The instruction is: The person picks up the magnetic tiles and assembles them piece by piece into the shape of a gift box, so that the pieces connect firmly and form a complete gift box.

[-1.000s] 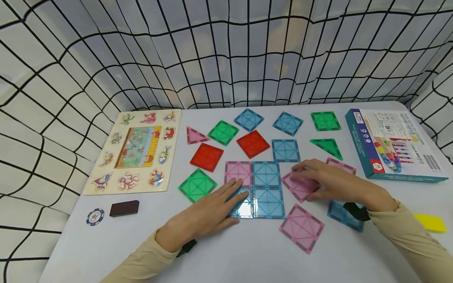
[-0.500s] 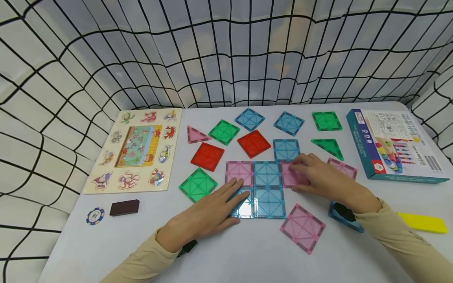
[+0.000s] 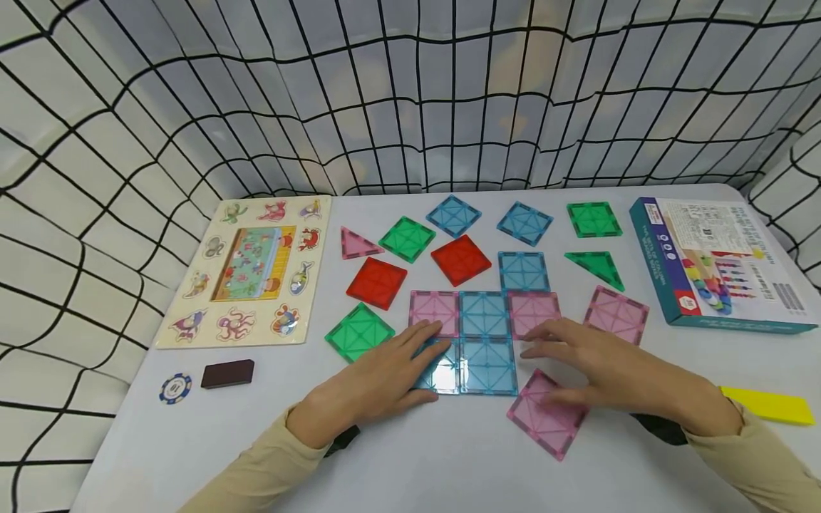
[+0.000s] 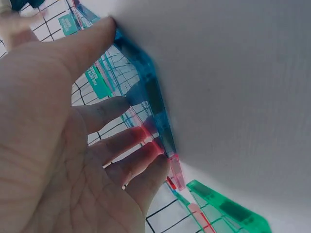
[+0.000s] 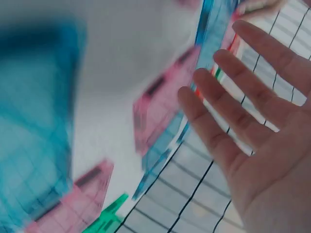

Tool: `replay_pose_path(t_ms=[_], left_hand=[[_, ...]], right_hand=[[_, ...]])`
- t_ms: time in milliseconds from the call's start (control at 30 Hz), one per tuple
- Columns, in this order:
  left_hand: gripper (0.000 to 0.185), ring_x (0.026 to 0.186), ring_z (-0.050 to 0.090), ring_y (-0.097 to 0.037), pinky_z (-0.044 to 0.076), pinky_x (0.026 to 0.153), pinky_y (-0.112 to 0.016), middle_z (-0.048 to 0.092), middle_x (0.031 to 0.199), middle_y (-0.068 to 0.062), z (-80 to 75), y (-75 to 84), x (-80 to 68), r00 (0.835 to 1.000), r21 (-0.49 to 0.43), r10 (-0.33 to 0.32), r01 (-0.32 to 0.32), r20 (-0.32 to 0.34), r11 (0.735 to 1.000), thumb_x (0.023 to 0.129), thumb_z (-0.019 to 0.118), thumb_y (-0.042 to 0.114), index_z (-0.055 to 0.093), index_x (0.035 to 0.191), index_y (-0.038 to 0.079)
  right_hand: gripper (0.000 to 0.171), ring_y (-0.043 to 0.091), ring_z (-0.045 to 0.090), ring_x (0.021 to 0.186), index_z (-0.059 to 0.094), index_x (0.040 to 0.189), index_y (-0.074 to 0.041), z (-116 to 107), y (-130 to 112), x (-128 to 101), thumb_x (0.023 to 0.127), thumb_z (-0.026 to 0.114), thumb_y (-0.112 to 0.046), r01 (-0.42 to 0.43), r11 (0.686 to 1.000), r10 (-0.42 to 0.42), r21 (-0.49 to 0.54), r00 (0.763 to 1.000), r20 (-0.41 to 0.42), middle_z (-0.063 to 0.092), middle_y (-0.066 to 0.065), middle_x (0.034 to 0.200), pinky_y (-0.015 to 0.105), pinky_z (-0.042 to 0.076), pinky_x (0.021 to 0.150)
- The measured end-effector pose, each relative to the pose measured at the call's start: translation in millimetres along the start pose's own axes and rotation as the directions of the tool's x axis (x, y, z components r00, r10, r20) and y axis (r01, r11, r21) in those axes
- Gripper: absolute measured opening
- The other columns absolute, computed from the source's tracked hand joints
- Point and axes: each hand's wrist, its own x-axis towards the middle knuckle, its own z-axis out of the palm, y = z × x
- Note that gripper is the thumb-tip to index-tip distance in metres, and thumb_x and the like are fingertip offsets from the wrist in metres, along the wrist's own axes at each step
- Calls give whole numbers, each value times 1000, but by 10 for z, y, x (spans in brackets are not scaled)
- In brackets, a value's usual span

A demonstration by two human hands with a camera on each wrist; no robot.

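Flat translucent magnetic tiles lie joined on the table in the head view: a pink tile (image 3: 434,308) beside a blue tile (image 3: 484,313), with two blue tiles below. My left hand (image 3: 381,374) rests its spread fingers on the lower left blue tile (image 3: 445,379); the left wrist view shows its fingertips against the tiles. Another pink tile (image 3: 532,312) adjoins the group's upper right side, below a separate blue square (image 3: 523,271). My right hand (image 3: 599,367) hovers just right of the group with loosely bent fingers, holding nothing. Its thumb overlaps a tilted pink tile (image 3: 545,426).
Behind lie red tiles (image 3: 460,261), green tiles (image 3: 593,219) and more blue ones. A pink tile (image 3: 617,313) sits beyond my right hand. A puzzle board (image 3: 301,214) stands left, a boxed toy (image 3: 737,263) right, near a yellow block (image 3: 766,406). Black netting surrounds the table.
My right hand slid a pink tile left against the blue tiles, let it go and moved back toward the lower right. The left hand has stayed in place.
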Motion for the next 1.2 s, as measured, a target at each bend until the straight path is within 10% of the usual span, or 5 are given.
replay_pose_path(t_ms=[333,833,1200], left_hand=[[78,156,27,-37,37,120,-48,28,169,-20,-21,21,41,999,-47,-43,45,28,998,101,66,46,37,162,6],[77,155,30,-35,43,116,-49,30,169,-16,33,-12,34,999,-59,-51,51,3,997,100,66,49,39,161,10],[76,157,25,-36,41,117,-49,26,171,-16,8,-76,-32,995,-97,-93,95,21,991,102,65,47,37,163,11]], right_hand=[[96,36,55,127,55,149,-9,290,-256,-152,80,76,-73,-95,992,102,-89,992,81,55,13,141,60,53,99],[71,30,62,118,66,137,-3,133,-30,-2,77,95,-27,-28,998,28,-48,999,15,59,10,135,43,61,91],[52,27,62,114,74,127,-6,146,42,177,83,91,-25,60,997,-63,-48,996,-62,62,7,125,41,60,91]])
